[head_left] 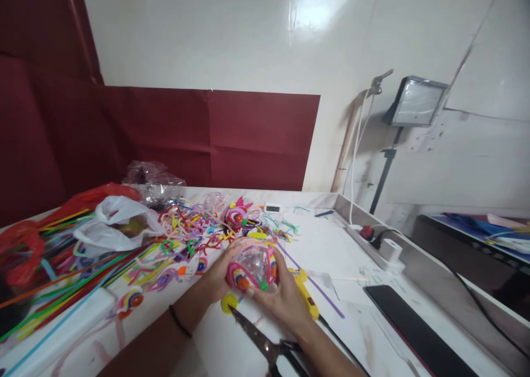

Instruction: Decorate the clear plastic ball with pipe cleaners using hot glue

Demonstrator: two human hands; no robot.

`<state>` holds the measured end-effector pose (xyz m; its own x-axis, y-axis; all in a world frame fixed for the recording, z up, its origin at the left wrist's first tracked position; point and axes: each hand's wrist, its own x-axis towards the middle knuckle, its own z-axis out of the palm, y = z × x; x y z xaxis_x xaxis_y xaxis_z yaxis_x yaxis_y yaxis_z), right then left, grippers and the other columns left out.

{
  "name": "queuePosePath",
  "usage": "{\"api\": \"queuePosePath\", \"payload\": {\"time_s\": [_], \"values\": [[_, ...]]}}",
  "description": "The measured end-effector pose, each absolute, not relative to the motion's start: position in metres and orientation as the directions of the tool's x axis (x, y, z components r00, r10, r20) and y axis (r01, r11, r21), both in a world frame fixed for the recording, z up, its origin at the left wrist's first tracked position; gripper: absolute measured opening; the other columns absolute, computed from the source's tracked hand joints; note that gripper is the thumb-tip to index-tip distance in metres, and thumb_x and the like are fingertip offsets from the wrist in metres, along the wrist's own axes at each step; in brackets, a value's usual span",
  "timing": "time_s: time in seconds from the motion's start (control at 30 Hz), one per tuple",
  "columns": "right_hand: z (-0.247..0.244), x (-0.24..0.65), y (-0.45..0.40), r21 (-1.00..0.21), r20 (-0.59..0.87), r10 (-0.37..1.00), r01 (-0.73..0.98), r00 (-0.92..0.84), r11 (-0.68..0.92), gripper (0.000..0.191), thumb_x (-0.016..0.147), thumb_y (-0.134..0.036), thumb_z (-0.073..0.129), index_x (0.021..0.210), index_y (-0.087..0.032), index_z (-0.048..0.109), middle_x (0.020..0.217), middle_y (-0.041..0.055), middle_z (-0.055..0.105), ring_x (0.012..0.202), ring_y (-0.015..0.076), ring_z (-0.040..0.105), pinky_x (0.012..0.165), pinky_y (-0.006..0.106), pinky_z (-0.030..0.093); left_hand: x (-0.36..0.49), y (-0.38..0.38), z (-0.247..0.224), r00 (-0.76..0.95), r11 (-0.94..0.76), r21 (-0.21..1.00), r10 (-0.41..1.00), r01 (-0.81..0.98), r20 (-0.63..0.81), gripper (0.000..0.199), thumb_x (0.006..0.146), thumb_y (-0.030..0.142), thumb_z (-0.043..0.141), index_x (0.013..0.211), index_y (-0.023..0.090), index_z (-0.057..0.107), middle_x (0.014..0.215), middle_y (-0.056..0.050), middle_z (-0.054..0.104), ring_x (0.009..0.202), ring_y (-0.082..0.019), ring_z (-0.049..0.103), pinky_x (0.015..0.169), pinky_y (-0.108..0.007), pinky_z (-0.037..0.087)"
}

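Pipe-cleaner heap (182, 233) crowding left, scissors (265, 344) blocking near edge, bare tabletop (331, 250) open on the right

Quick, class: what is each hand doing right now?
Left hand: closed on the clear ball wrapped in coloured pipe cleaners.
Right hand: closed on the same ball.

Both forearms reach in from the near edge and meet at centre. The left hand (215, 277) cups from the left, fingers curled, a dark band on its wrist. The right hand (281, 299) closes in from the right, fingers wrapped round.
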<state>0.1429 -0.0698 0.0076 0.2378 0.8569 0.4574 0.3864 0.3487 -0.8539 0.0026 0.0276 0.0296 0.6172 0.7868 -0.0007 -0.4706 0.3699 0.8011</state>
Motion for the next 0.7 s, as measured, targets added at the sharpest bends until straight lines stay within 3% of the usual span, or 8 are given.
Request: {"api": "queuePosePath", "payload": {"time_s": [0.23, 0.43, 0.57, 0.7], "values": [[0.0079, 0.1423, -0.0692, -0.862, 0.456, 0.866, 0.343, 0.204, 0.373, 0.093, 0.072, -0.04, 0.079, 0.151, -0.021, 0.034, 0.143, 0.0135, 0.057, 0.126, 0.0312, 0.06, 0.105, 0.043, 0.05, 0.0028, 0.0283, 0.0277, 0.58, 0.345, 0.788, 0.815, -0.51, 0.019, 0.038, 0.08, 0.029, 0.073, 0.115, 0.018, 0.065, 0.122, -0.009, 0.072, 0.109, -0.028, 0.069, 0.099, -0.038, 0.051], [0.0003, 0.1458, -0.0665, -0.85, 0.459, 0.866, 0.382, 0.2, 0.363, 0.095, 0.072, -0.044, 0.079, 0.151, -0.016, 0.034, 0.148, 0.0174, 0.052, 0.132, 0.034, 0.055, 0.109, 0.047, 0.047, 0.0019, 0.0285, 0.0234, 0.576, 0.314, 0.806, 0.816, -0.502, 0.042, 0.03, 0.08, 0.03, 0.074, 0.107, 0.019, 0.068, 0.106, -0.006, 0.076, 0.101, -0.026, 0.071, 0.094, -0.036, 0.053], [0.0003, 0.1449, -0.0664, -0.84, 0.484, 0.852, 0.38, 0.202, 0.387, 0.095, 0.071, -0.045, 0.08, 0.151, -0.017, 0.036, 0.145, 0.0157, 0.055, 0.127, 0.0335, 0.059, 0.106, 0.045, 0.05, 0.0002, 0.0271, 0.0226, 0.577, 0.272, 0.822, 0.813, -0.501, 0.082, 0.031, 0.08, 0.03, 0.074, 0.108, 0.018, 0.069, 0.111, -0.008, 0.075, 0.106, -0.025, 0.069, 0.094, -0.033, 0.052], [0.0001, 0.1429, -0.0674, -0.815, 0.524, 0.828, 0.402, 0.2, 0.418, 0.09, 0.073, -0.045, 0.08, 0.149, -0.021, 0.039, 0.144, 0.0131, 0.057, 0.132, 0.0338, 0.055, 0.109, 0.046, 0.047, -0.0009, 0.0236, 0.025, 0.586, 0.282, 0.824, 0.807, -0.491, 0.073, 0.037, 0.078, 0.034, 0.076, 0.111, 0.019, 0.066, 0.11, -0.009, 0.074, 0.106, -0.028, 0.069, 0.096, -0.038, 0.052]]}}
